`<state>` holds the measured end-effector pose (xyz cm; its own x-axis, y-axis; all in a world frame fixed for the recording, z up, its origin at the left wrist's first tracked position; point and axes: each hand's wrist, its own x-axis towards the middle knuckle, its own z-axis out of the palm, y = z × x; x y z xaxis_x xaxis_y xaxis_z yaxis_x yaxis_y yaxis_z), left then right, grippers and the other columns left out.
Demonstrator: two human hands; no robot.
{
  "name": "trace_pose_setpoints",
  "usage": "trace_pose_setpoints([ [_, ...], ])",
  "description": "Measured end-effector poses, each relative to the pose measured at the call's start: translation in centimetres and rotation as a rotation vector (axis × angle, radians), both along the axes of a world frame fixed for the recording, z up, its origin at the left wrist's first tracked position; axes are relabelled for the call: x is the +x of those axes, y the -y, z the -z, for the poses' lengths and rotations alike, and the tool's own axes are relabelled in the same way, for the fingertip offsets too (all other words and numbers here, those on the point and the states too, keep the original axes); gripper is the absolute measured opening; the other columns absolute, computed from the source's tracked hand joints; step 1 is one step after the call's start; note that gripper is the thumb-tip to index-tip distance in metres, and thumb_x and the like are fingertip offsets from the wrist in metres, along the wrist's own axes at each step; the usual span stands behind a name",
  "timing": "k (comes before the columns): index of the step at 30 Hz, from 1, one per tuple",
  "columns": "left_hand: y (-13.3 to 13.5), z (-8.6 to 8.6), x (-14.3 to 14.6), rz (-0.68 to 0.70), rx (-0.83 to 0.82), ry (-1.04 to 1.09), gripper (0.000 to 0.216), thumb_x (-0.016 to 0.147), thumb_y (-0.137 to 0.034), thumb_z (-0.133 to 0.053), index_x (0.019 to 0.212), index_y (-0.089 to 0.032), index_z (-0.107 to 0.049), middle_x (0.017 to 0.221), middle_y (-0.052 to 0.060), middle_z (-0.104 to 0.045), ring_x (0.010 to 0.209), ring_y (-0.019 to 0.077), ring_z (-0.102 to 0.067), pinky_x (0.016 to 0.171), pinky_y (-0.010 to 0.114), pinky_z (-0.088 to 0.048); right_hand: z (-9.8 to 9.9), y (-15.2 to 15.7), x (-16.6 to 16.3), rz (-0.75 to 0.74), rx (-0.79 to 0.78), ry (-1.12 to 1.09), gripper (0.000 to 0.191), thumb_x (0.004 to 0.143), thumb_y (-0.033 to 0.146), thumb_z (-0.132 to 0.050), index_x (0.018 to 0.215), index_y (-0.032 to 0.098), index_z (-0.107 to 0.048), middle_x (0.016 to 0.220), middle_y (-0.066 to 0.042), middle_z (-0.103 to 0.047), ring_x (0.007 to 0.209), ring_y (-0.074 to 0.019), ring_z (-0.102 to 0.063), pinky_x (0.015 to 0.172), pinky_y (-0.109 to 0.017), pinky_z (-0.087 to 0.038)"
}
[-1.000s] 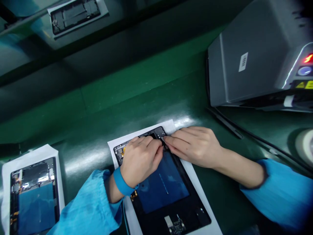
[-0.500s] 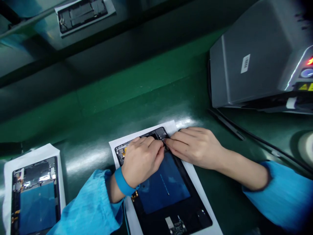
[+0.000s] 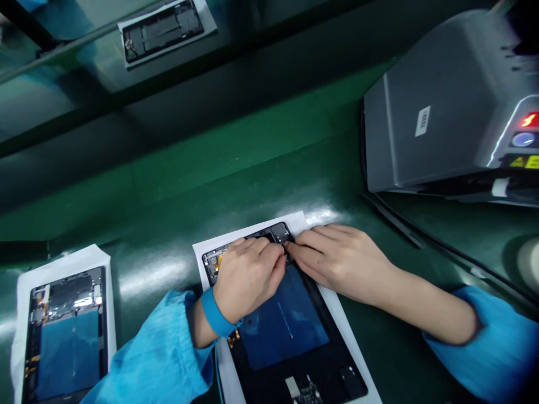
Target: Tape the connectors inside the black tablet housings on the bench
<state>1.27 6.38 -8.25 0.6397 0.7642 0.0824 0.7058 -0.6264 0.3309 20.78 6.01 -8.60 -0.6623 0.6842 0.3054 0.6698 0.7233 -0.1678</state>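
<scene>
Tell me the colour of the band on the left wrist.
Plain blue wristband, seen in the head view.

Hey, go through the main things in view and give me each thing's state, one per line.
Black rectangular tablet with blue panel: uncovered, inner parts showing, flat on white paper.
Left hand: fingers curled over the tablet's far end; grip hidden.
Right hand: fingers pinched together at the tablet's edge; grip unclear.
Blue wristband: worn.
Second black tablet, at left: uncovered, inner parts showing.
Grey boxy machine: red display lit.
Far black device: uncovered.
</scene>
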Motion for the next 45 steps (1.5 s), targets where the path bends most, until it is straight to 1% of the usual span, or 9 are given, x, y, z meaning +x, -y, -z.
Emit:
trace_pose_setpoints([
  [4, 0.1, 0.0, 0.0, -0.003, -0.005, -0.009, 0.019, 0.091, -0.024, -0.047, 0.079, -0.018, -0.062, 0.071, 0.001, -0.06, 0.067, 0.0184, -0.056, 0.062, 0.033, -0.042, -0.3, 0.2, -0.1, 0.0, 0.003, 0.033, 0.02, 0.091, 0.013, -0.048, 0.091, 0.013, -0.067, 0.077, -0.004, -0.059, 0.068, -0.0168, -0.054, 0.062, -0.032, -0.039],
  [8, 0.1, -0.3, 0.0, -0.004, -0.007, -0.021, 0.018, 0.09, -0.023, -0.048, 0.079, -0.018, -0.061, 0.071, 0.001, -0.06, 0.066, 0.018, -0.056, 0.063, 0.033, -0.042, -0.3, 1.0, 0.0, 0.01, -0.002, 0.091, 0.022, 0.091, 0.019, -0.049, 0.105, 0.011, -0.065, 0.081, -0.005, -0.059, 0.075, -0.019, -0.053, 0.065, -0.033, -0.041],
  [12, 0.0, -0.4, 0.0, -0.007, -0.006, -0.033, 0.018, 0.09, -0.023, -0.05, 0.077, -0.018, -0.061, 0.072, 0.001, -0.06, 0.067, 0.0179, -0.056, 0.064, 0.032, -0.041, 0.0, 2.2, 0.2, 0.043, -0.045, 0.133, 0.036, 0.09, 0.025, -0.05, 0.121, 0.008, -0.058, 0.097, -0.01, -0.06, 0.087, -0.0234, -0.051, 0.077, -0.037, -0.042],
  [15, 0.0, -0.5, 0.0, -0.022, 0.011, -0.048, 0.018, 0.09, -0.023, -0.05, 0.076, -0.018, -0.061, 0.069, 0.001, -0.059, 0.065, 0.0177, -0.056, 0.063, 0.032, -0.04, 0.5, 2.7, 0.3, 0.059, -0.057, 0.092, 0.042, 0.089, 0.025, -0.049, 0.126, 0.007, -0.054, 0.106, -0.012, -0.058, 0.094, -0.0256, -0.049, 0.087, -0.041, -0.041],
  [23, 0.2, -0.5, 0.1, -0.009, 0.017, -0.081, 0.02, 0.091, -0.024, -0.047, 0.079, -0.019, -0.061, 0.07, 0.001, -0.058, 0.065, 0.0181, -0.055, 0.064, 0.032, -0.04, 0.8, 2.4, 0.7, 0.033, -0.032, 0.026, 0.034, 0.093, 0.025, -0.045, 0.119, 0.008, -0.059, 0.097, -0.011, -0.06, 0.087, -0.0236, -0.051, 0.08, -0.038, -0.045],
  [29, 0.3, -0.5, 0.1, -0.015, -0.002, -0.064, 0.018, 0.091, -0.023, -0.047, 0.08, -0.019, -0.06, 0.071, 0.0, -0.059, 0.067, 0.0182, -0.056, 0.064, 0.032, -0.04, 0.5, 2.5, 0.7, 0.027, -0.034, 0.003, 0.031, 0.093, 0.024, -0.046, 0.115, 0.008, -0.062, 0.099, -0.011, -0.06, 0.087, -0.0239, -0.051, 0.079, -0.038, -0.043],
  [35, 0.2, -0.4, 0.1, -0.018, 0.003, -0.052, 0.017, 0.09, -0.023, -0.048, 0.079, -0.019, -0.06, 0.071, 0.0, -0.059, 0.067, 0.0178, -0.056, 0.063, 0.032, -0.04, 0.2, 1.9, 0.8, 0.021, -0.074, 0.007, 0.028, 0.093, 0.024, -0.047, 0.114, 0.013, -0.063, 0.097, -0.009, -0.061, 0.084, -0.023, -0.051, 0.075, -0.036, -0.043],
  [41, 0.2, -0.4, 0.0, -0.021, 0.004, -0.079, 0.016, 0.089, -0.023, -0.05, 0.078, -0.019, -0.061, 0.072, 0.001, -0.06, 0.068, 0.0181, -0.057, 0.065, 0.032, -0.041, 0.7, 1.7, 0.8, 0.027, -0.067, -0.038, 0.024, 0.094, 0.025, -0.046, 0.107, 0.015, -0.064, 0.095, -0.007, -0.061, 0.083, -0.0221, -0.051, 0.073, -0.036, -0.042],
  [45, 0.2, -0.6, 0.2, -0.037, 0.031, -0.096, 0.014, 0.088, -0.021, -0.051, 0.078, -0.018, -0.06, 0.072, 0.001, -0.06, 0.067, 0.0175, -0.057, 0.064, 0.031, -0.041, 0.9, 1.7, 0.8, 0.041, -0.059, -0.03, 0.026, 0.094, 0.026, -0.046, 0.109, 0.014, -0.063, 0.094, -0.007, -0.061, 0.083, -0.022, -0.051, 0.074, -0.035, -0.042],
])
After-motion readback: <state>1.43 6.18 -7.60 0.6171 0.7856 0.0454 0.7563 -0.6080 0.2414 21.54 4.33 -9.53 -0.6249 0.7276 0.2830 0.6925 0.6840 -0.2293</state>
